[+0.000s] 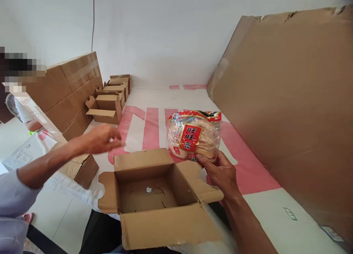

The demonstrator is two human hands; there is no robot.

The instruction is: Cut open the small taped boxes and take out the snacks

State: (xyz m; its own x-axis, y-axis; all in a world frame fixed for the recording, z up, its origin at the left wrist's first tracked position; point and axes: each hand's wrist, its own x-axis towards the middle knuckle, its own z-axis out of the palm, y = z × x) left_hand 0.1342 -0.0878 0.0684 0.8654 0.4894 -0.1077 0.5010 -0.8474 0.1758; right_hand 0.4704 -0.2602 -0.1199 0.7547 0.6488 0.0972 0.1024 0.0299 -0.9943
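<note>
Cracker bag (194, 135) gripped by right hand (220, 171) — lower edge hidden; left hand (100, 138) spread wide over open box (154, 195).

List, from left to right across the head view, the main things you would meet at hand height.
left hand → open cardboard box → bag of rice crackers held up by the right hand → big leaning cardboard sheet.
</note>
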